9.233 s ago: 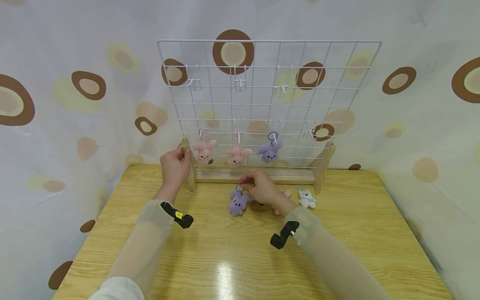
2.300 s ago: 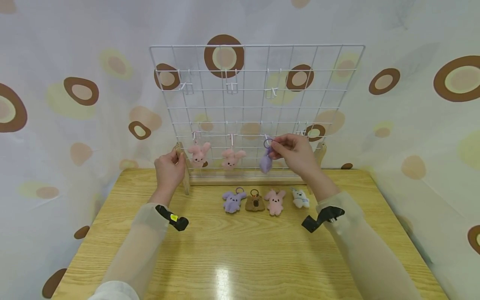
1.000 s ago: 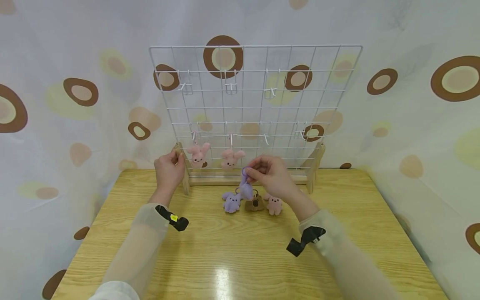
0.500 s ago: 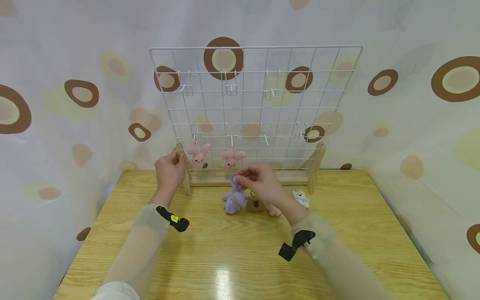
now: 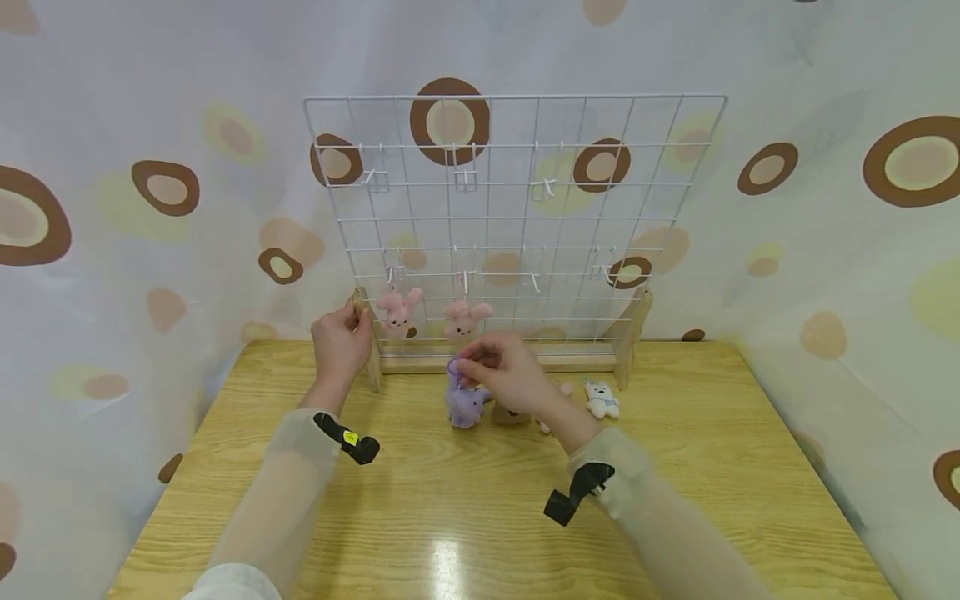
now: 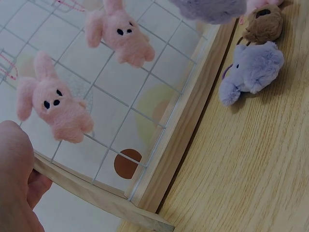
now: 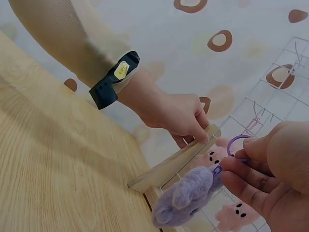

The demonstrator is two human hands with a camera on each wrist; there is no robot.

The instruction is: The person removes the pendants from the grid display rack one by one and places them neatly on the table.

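My left hand [image 5: 341, 343] grips the top of the wooden side post [image 6: 104, 193] at the rack's left end. With thumb and fingers, my right hand [image 5: 510, 373] pinches the purple ring [image 7: 236, 144] of a purple plush bunny keychain [image 7: 186, 195], which dangles below it. In the left wrist view, a second purple plush bunny [image 6: 253, 67] lies on the table under the held one. Two pink plush bunnies, one left [image 5: 400, 312] and one right [image 5: 466, 318], hang from hooks on the white wire grid [image 5: 487, 218].
A brown plush keychain [image 5: 510, 414] and a pink plush bunny [image 5: 566, 388], partly covered by my right hand and arm, lie on the table [image 5: 420, 500]. Farther right is a white plush bear [image 5: 602, 399]. Bare hooks jut from the grid, including a lower hook [image 5: 534, 281].
The purple bunny came off the third lower hook in my right hand. That hand has carried it down and left, above the other purple bunny. My left hand keeps its hold on the post.
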